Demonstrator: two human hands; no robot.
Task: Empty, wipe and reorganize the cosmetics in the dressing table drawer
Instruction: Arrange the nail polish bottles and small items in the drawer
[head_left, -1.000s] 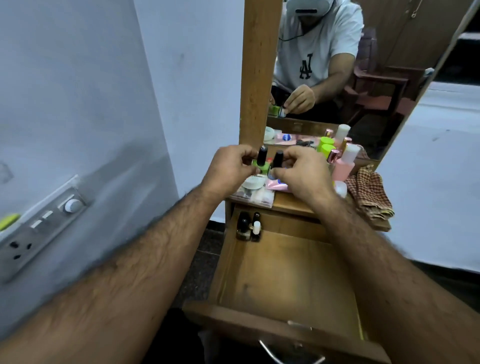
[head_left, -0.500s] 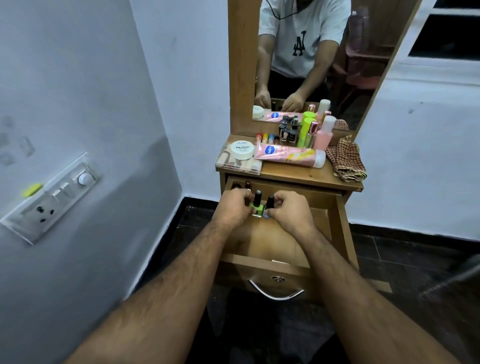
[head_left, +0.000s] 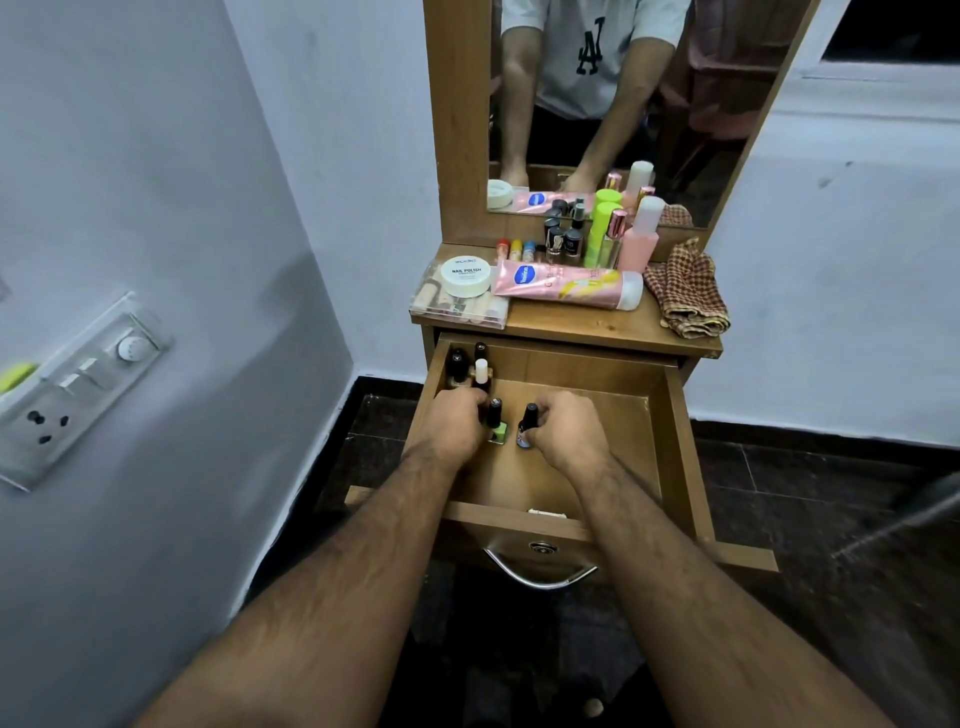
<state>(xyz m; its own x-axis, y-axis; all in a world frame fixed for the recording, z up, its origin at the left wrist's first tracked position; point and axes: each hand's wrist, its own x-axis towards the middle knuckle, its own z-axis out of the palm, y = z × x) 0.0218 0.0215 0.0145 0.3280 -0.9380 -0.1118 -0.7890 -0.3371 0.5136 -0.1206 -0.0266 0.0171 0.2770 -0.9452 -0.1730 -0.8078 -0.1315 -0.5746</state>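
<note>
Inside drawer (head_left: 675, 457), 2 bottles (head_left: 497, 427) in hands (head_left: 563, 434).

A switch panel (head_left: 78, 384) with sockets and a round dial is mounted on the pale wall (head_left: 156, 182) at left. Dark floor tiles (head_left: 805, 493) are seen below.

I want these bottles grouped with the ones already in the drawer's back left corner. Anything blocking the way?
Nothing visible: bare drawer floor lies between the green nail polish bottle in the left hand, the blue one in the right hand, and the corner bottles.
</note>
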